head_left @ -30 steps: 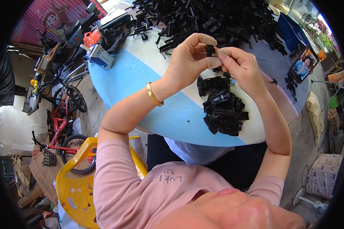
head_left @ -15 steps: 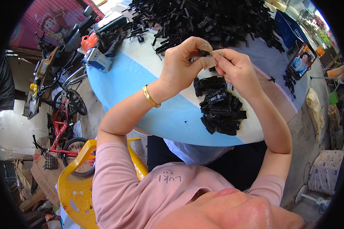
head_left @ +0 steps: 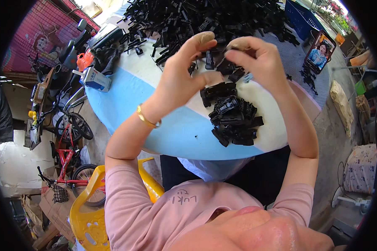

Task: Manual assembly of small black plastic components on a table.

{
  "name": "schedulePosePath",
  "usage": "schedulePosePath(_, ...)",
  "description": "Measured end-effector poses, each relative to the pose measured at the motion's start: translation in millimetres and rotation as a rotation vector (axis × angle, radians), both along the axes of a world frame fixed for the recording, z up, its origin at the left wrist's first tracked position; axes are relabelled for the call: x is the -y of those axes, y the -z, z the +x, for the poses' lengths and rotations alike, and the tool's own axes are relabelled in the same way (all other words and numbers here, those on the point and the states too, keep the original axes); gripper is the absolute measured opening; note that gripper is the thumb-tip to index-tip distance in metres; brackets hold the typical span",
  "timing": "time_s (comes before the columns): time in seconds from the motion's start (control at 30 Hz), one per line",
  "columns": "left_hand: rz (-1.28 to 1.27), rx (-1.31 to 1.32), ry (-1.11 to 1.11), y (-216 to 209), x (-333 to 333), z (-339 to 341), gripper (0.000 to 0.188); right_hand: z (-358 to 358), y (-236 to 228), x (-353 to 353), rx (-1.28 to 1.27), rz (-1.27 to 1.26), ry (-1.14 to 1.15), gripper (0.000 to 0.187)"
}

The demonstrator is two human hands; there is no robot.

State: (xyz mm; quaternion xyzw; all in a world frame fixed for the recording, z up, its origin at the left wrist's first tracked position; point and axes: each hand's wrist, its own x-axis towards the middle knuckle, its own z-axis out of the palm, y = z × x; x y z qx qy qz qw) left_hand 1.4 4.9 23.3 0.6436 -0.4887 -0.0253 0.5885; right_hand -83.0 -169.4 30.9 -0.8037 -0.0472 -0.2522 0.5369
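Over the far part of the round table (head_left: 155, 134), my left hand (head_left: 178, 71) has its thumb and forefinger spread apart, with nothing seen held between them. My right hand (head_left: 257, 60) is closed, thumb and forefinger pinched together; whatever is in the pinch is too small to make out. Tape-like covers wrap some fingertips. Small black plastic parts (head_left: 209, 60) show between and below the hands. Nearer to me lies a small pile of black plastic pieces (head_left: 234, 119). Beyond the hands spreads a large heap of similar black parts (head_left: 222, 19), partly hidden by my fingers.
A phone (head_left: 320, 52) stands propped at the right, by a dark blue basket (head_left: 301, 19). At the table's left edge are a blue-and-white carton (head_left: 96, 79) and an orange bag (head_left: 84, 60). A yellow chair (head_left: 90, 224) and red bicycle (head_left: 65, 157) stand left.
My hands, which met at the fingertips, have come apart. The left has opened and moved left, while the right stays pinched. The whole view has shifted slightly.
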Motion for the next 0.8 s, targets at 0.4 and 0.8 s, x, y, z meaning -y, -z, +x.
schedulePosePath(0.4,0.136,-0.911,0.59,4.3,-6.6,13.0,0.031,2.6,3.2,7.6,-0.014,0.005,-0.384,0.021)
schedulePosePath(0.8,0.046,-0.32,0.111,5.9,-3.6,-3.1,0.018,-5.6,2.1,-13.0,-0.148,-0.057,-0.102,0.011)
